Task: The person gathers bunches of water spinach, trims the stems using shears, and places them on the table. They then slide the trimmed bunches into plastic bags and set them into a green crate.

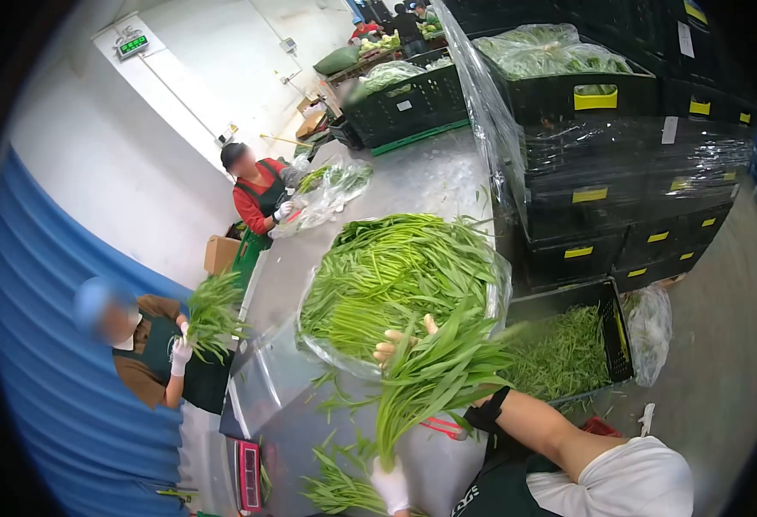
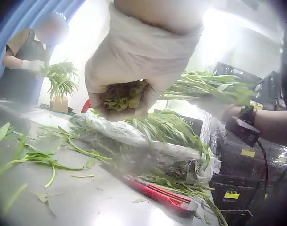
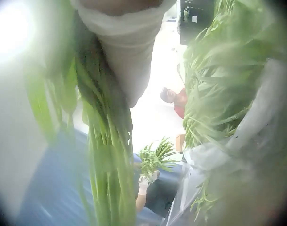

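Observation:
My left hand [image 1: 389, 485], in a white glove, grips the stem ends of a bunch of long-leaved greens [image 1: 426, 379]. The cut ends show inside its fist in the left wrist view. Across the leafy part, my right hand [image 1: 385, 351] reaches under and behind the bunch, with fingers and thumb spread apart past the leaves. Its palm is hidden. In the right wrist view, stems [image 3: 108, 174] hang beside the gloved right hand [image 3: 127, 52]. A large heap of the same greens [image 1: 395, 276] lies in clear plastic just beyond.
Loose greens [image 1: 344, 487] and a red tool [image 2: 162, 195] lie on the metal table [image 1: 283, 431]. A pink-framed scale display [image 1: 248, 474] stands left. Black crates [image 1: 585, 172] are stacked right, above a crate of trimmings [image 1: 559, 353]. Two people work across the table, one holding greens [image 1: 214, 314].

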A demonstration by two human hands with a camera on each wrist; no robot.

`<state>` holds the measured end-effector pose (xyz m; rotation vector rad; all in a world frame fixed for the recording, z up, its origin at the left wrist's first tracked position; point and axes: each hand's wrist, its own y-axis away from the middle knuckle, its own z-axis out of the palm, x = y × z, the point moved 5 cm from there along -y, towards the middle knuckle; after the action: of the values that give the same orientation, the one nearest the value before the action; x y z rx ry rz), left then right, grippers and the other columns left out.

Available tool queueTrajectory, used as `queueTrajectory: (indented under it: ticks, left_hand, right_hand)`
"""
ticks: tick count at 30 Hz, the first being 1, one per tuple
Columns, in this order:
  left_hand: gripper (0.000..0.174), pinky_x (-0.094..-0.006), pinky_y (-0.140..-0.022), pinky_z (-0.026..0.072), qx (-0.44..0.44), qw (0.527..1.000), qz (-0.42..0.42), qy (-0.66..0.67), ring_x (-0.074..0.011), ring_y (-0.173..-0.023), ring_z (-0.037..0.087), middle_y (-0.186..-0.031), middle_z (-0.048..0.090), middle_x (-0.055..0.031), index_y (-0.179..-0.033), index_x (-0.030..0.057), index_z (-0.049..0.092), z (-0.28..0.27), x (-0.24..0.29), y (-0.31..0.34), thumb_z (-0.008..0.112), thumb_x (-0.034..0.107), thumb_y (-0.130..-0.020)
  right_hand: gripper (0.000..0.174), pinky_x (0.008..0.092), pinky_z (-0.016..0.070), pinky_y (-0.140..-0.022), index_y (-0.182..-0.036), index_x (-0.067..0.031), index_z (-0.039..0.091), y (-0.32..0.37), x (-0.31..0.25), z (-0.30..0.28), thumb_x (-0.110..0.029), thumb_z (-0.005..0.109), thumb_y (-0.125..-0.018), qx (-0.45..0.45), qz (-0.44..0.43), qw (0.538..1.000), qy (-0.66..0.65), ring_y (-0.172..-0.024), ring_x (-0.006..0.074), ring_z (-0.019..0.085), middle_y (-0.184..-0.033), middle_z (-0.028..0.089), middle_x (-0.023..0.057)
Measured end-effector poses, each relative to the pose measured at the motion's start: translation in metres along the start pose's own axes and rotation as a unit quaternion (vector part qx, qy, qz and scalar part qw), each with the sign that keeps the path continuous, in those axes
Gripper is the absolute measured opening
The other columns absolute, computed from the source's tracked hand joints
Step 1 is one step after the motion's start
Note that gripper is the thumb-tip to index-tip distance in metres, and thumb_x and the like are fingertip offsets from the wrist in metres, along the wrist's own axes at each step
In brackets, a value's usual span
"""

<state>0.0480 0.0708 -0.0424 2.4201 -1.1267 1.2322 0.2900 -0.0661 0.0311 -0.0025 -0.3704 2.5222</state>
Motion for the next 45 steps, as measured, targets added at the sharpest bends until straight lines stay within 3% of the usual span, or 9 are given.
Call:
queueTrajectory:
  ticks: [18, 23, 26, 28, 30, 32, 34, 42, 45]
  left_hand:
    - [0.008, -0.0208, -0.039, 0.0297, -0.043, 0.967, -0.193, 0.161, -0.0055, -0.043, 0.041, -0.058, 0.051, 0.0026, -0.087, 0.0041, 0.058, -0.014, -0.033, 0.007, 0.065, 0.006, -0.082]
    - [0.019, -0.0348, -0.061, 0.0456, 0.1, 0.991, -0.085, -0.004, -0.0243, -0.061, 0.059, -0.07, 0.063, -0.0152, -0.095, -0.0008, 0.06, -0.056, 0.012, -0.005, 0.064, 0.008, -0.078]
    - [0.021, -0.0395, -0.067, 0.0482, 0.159, 0.979, -0.095, -0.085, -0.0372, -0.077, 0.064, -0.081, 0.065, -0.0202, -0.096, 0.002, 0.062, -0.069, 0.035, -0.009, 0.063, 0.006, -0.076]
    - [0.021, -0.0413, -0.066, 0.0479, 0.196, 0.971, -0.067, -0.121, -0.0377, -0.077, 0.064, -0.079, 0.065, -0.0185, -0.096, 0.0025, 0.06, -0.071, 0.046, -0.009, 0.063, 0.006, -0.076]
    - [0.017, -0.0424, -0.061, 0.0482, 0.242, 0.963, -0.019, -0.118, -0.0368, -0.071, 0.062, -0.078, 0.064, -0.0185, -0.094, 0.0076, 0.062, -0.069, 0.058, -0.003, 0.062, 0.009, -0.077]
    - [0.021, -0.0415, -0.063, 0.0493, 0.247, 0.967, 0.01, -0.07, -0.0346, -0.075, 0.063, -0.086, 0.065, -0.0169, -0.097, 0.0062, 0.061, -0.063, 0.063, 0.005, 0.062, 0.01, -0.077]
    - [0.019, -0.0384, -0.064, 0.0493, 0.245, 0.965, 0.025, -0.085, -0.032, -0.076, 0.063, -0.085, 0.064, -0.0151, -0.1, 0.0054, 0.06, -0.05, 0.064, 0.021, 0.059, 0.005, -0.08]
    - [0.063, -0.0413, -0.099, 0.0384, 0.182, 0.982, -0.022, 0.054, -0.0361, -0.117, 0.045, -0.123, 0.048, -0.0194, -0.129, 0.0017, 0.043, -0.059, 0.022, 0.105, 0.067, 0.001, -0.07]
    - [0.068, -0.0371, -0.103, 0.0355, 0.229, 0.94, -0.234, 0.097, -0.0309, -0.12, 0.047, -0.128, 0.049, -0.0186, -0.134, 0.0, 0.039, -0.052, -0.08, 0.167, 0.067, 0.001, -0.073]
  right_hand:
    - [0.068, 0.0443, 0.0295, -0.11, -0.132, -0.0006, 0.045, 0.01, -0.05, 0.0, -0.055, 0.028, -0.096, 0.041, -0.078, 0.995, 0.041, -0.128, 0.029, 0.043, -0.132, 0.05, 0.019]
    - [0.046, 0.0398, 0.0335, -0.106, -0.104, 0.0027, 0.063, 0.051, -0.082, 0.027, -0.035, 0.038, -0.097, 0.103, -0.253, 0.881, 0.386, -0.111, 0.0255, 0.056, -0.108, 0.065, 0.0156]
    - [0.028, 0.0306, 0.0467, -0.086, -0.095, -0.0027, 0.069, 0.053, 0.006, 0.06, -0.02, 0.048, -0.092, 0.041, 0.011, 0.635, 0.771, -0.089, 0.0167, 0.063, -0.097, 0.068, 0.0068]
    - [0.036, 0.0309, 0.0417, -0.095, -0.113, -0.0024, 0.064, 0.063, 0.079, 0.025, -0.028, 0.059, -0.088, 0.112, 0.23, 0.684, 0.683, -0.107, 0.0178, 0.057, -0.115, 0.062, 0.0102]
    - [0.053, 0.0326, 0.0332, -0.103, -0.131, -0.0001, 0.047, 0.062, 0.14, -0.007, -0.028, 0.061, -0.088, -0.001, 0.19, 0.664, 0.723, -0.12, 0.0195, 0.045, -0.131, 0.051, 0.0112]
    - [0.051, 0.0304, 0.0358, -0.1, -0.128, 0.0019, 0.048, 0.047, 0.185, -0.012, -0.023, 0.064, -0.087, 0.103, 0.172, 0.816, 0.543, -0.115, 0.0166, 0.049, -0.124, 0.055, 0.0088]
    - [0.04, 0.028, 0.0404, -0.092, -0.119, 0.0009, 0.054, 0.038, 0.201, 0.0, -0.017, 0.066, -0.085, 0.19, 0.094, 0.843, 0.494, -0.104, 0.0137, 0.054, -0.113, 0.061, 0.0069]
    - [0.01, 0.0257, 0.0469, -0.067, -0.091, -0.0018, 0.055, 0.055, 0.218, -0.027, -0.011, 0.059, -0.088, 0.118, 0.148, 0.722, 0.665, -0.072, 0.0128, 0.059, -0.081, 0.06, 0.0043]
    - [0.013, 0.0255, 0.0476, -0.064, -0.095, -0.0009, 0.058, 0.069, 0.235, -0.077, -0.011, 0.059, -0.089, 0.115, 0.256, 0.691, 0.666, -0.068, 0.0121, 0.059, -0.08, 0.062, 0.0049]
